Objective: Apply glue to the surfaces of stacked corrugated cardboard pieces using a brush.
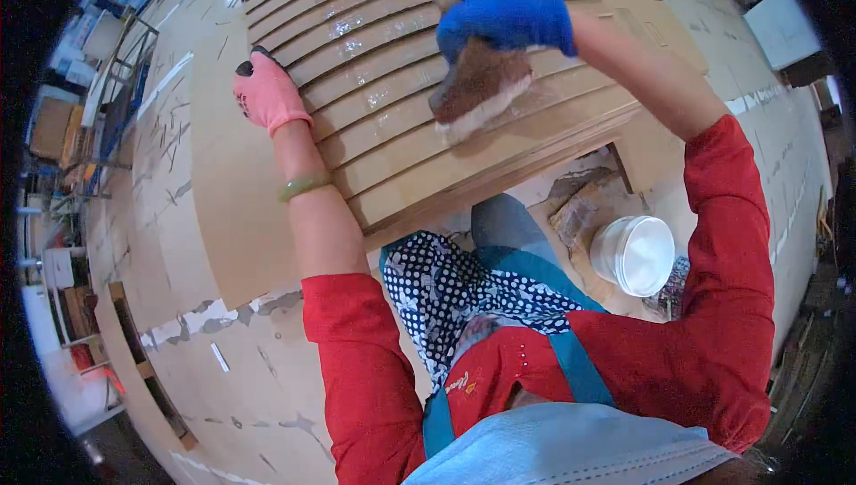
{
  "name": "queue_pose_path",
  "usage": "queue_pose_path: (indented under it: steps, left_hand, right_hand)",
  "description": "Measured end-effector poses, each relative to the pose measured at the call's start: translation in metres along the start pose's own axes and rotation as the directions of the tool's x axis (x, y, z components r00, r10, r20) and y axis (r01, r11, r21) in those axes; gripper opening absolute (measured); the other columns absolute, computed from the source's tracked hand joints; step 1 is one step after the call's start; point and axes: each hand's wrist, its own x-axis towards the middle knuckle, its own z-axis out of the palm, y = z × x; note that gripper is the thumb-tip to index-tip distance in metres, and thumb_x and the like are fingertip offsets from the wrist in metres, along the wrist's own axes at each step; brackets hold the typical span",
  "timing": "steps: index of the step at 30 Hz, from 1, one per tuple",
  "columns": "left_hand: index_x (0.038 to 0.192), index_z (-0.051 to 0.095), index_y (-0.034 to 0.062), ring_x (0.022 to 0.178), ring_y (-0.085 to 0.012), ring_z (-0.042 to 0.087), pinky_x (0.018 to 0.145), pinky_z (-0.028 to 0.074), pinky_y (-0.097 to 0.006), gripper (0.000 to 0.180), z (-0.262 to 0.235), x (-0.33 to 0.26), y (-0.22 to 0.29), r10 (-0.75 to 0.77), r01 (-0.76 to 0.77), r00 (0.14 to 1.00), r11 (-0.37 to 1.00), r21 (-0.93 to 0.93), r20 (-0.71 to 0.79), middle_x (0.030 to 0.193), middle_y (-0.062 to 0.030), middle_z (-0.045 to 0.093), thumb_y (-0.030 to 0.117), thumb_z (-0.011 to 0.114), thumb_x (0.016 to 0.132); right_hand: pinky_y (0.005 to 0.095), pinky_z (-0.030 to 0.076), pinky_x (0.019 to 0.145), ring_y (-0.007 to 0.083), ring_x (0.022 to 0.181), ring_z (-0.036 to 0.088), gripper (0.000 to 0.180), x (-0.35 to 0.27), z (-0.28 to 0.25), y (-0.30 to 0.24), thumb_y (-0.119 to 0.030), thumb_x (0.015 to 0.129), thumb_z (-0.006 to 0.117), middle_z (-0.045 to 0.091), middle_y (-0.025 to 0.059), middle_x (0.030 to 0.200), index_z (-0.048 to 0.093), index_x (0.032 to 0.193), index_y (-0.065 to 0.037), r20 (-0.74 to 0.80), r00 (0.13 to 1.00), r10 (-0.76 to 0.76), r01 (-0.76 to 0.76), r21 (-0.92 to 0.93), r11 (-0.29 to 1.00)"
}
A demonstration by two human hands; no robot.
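My right hand [499, 21], in a blue glove, is closed around a wide brush [481, 79] with a pale handle and whitish bristles. The bristles are against the near right part of a set of overlapping light-brown boards [392, 128], stepped like slats. Wet, shiny streaks show on several of them. My left hand [270, 93], in a pink glove with dark fingertips, rests along the left edge of the boards. Its fingers look stretched out, though partly hidden.
A white bucket [635, 255] with whitish contents stands below right of the boards. A brown sheet [223, 235] sticks out under them on the left. Metal racks [116, 84] stand at far left, and a white box [781, 28] at far right.
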Motion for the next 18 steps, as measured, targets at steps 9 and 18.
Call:
queue_pose_path:
  steps: [9, 18]
  left_hand:
    - [0.077, 0.06, -0.003, 0.076, -0.0371, 0.058, 0.069, 0.043, -0.043, 0.039, 0.0, -0.015, 0.019, -0.018, 0.018, 1.0, 0.999, -0.031, -0.021, 0.08, -0.0207, 0.062, 0.034, 0.048, 0.077]
    - [0.084, 0.063, -0.0034, 0.083, -0.0348, 0.06, 0.074, 0.044, -0.041, 0.04, -0.008, -0.007, 0.009, -0.13, 0.129, 0.991, 0.991, 0.019, 0.021, 0.086, -0.0207, 0.064, 0.033, 0.051, 0.075]
  right_hand:
    - [0.0304, 0.04, 0.051, 0.0131, 0.053, 0.046, 0.017, 0.104, -0.111, -0.053, -0.021, 0.07, 0.06, 0.051, 0.0039, 0.057, 0.059, 0.068, -0.005, -0.73, 0.654, -0.199, 0.042, -0.227, 0.973]
    - [0.0289, 0.048, 0.069, 0.015, 0.07, 0.058, 0.031, 0.052, -0.034, 0.022, -0.027, 0.087, 0.048, 0.063, 0.0054, 0.08, 0.064, 0.079, -0.001, -0.058, 0.912, -0.406, 0.371, -0.304, 0.877]
